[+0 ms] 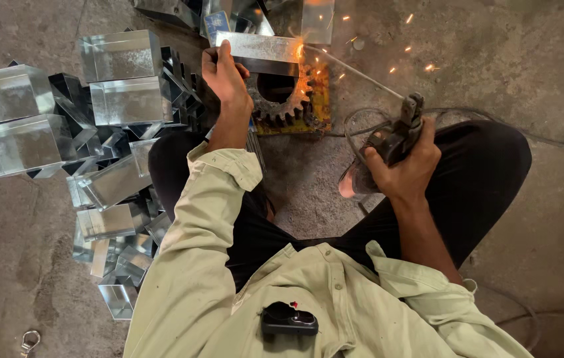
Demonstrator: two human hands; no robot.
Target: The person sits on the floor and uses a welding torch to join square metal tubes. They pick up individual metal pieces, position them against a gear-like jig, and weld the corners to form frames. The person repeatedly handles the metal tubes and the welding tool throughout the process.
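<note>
Here, left hand (pixel 223 74) steadying metal piece (pixel 260 48), weld point lost in glare

Shiny folded metal boxes (pixel 26 122) heaped on the left over the concrete floor (pixel 507 59), smaller bent pieces (pixel 119 258) nearer in the pile, a metal clip (pixel 28 342) at the near left corner, cables (pixel 561 308) along the near right edge
</note>
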